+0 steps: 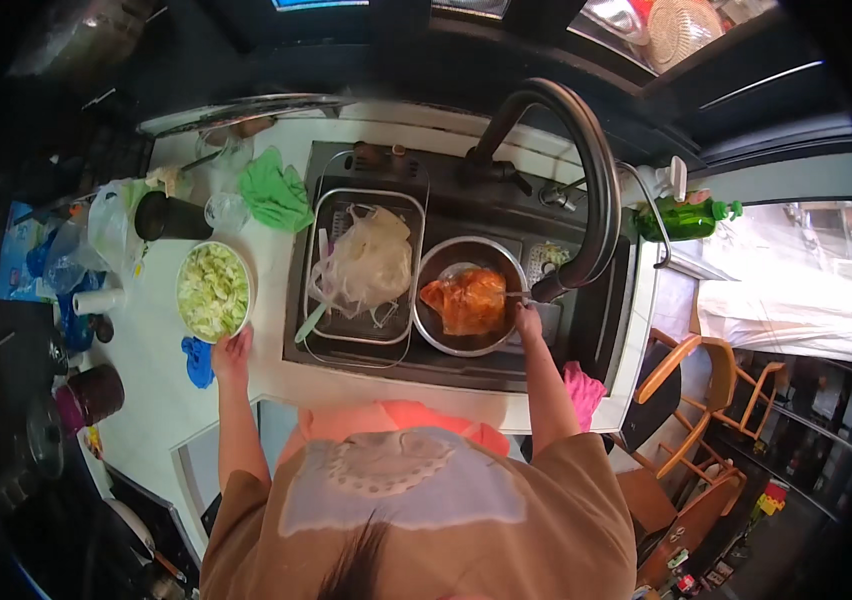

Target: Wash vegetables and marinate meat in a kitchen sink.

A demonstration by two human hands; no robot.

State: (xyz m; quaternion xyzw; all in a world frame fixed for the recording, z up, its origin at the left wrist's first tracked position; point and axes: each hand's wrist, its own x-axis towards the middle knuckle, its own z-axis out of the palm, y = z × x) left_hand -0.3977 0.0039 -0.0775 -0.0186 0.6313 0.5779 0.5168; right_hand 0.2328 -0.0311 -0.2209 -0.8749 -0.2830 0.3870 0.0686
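My left hand (pixel 232 355) grips the near rim of a white bowl (pixel 250 300) that stands on the counter. Chopped pale-green leafy vegetable (pixel 212 291), apparently cabbage or lettuce, fills it. At the right rim of a round stainless steel bowl (pixel 437 336) in the sink, my right hand (pixel 528 321) has its fingers closed on the edge. Inside the steel bowl lies an orange-red food item (pixel 465 301) in clear plastic; what it is cannot be told. A thin pale streak crosses the rim by my right fingers, too small to identify.
A wire drain basket (pixel 313 259) holding a clear plastic bag (pixel 370 259) sits in the sink's left part. The black faucet (pixel 602 165) arches over the right part. Around stand a green cloth (pixel 274 189), a blue cloth (pixel 199 361), a black cup (pixel 163 216) and a green bottle (pixel 677 219).
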